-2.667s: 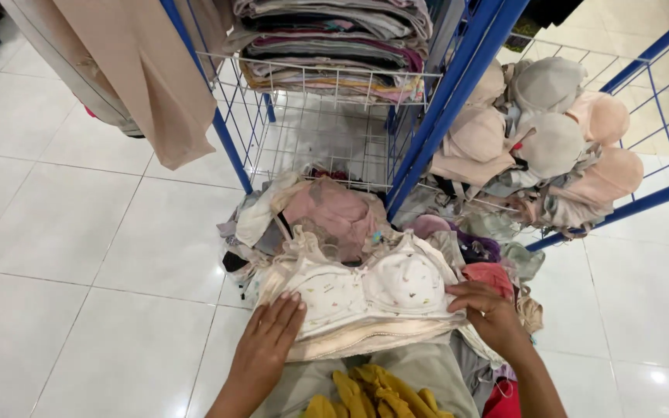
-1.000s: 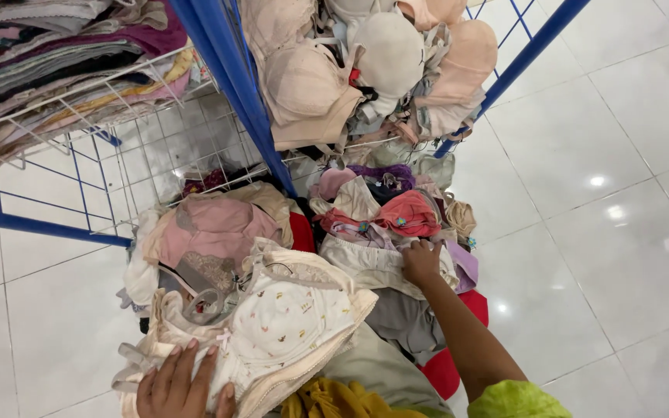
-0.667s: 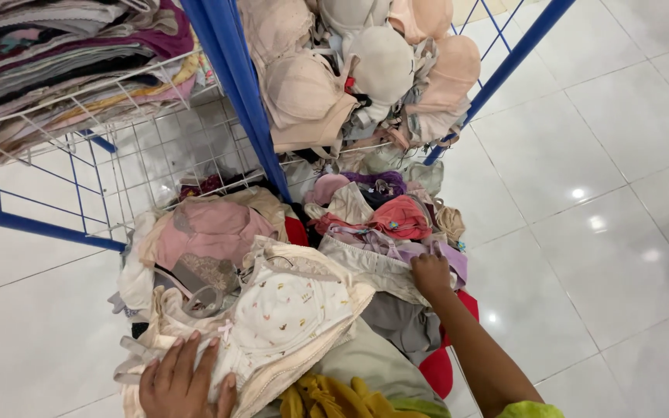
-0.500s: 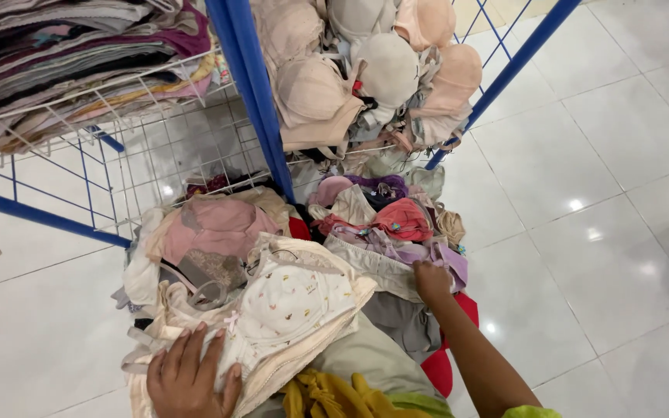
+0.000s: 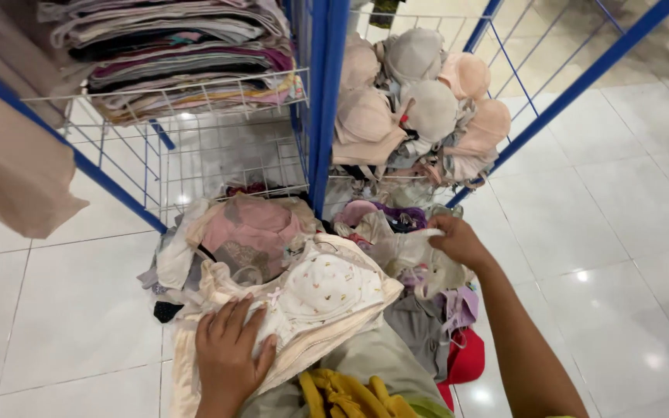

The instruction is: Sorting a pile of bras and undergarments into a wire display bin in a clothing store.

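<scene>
Cream cotton bra (image 5: 327, 290) with small prints lies atop the heap on the floor, pressed flat under the left hand (image 5: 230, 356), fingers spread and released. Right hand (image 5: 458, 241) pinches a pale garment (image 5: 412, 259) from the pile below the blue wire rack (image 5: 323, 101).

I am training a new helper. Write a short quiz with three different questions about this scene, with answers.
1. True or false: the left hand lies flat on a cream printed bra.
2. Which hand has its grip on a pale garment? A) left B) right
3. Fill in: the rack frame is ____ in colour.

Key: 1 true; 2 B, the right hand; 3 blue.
</scene>
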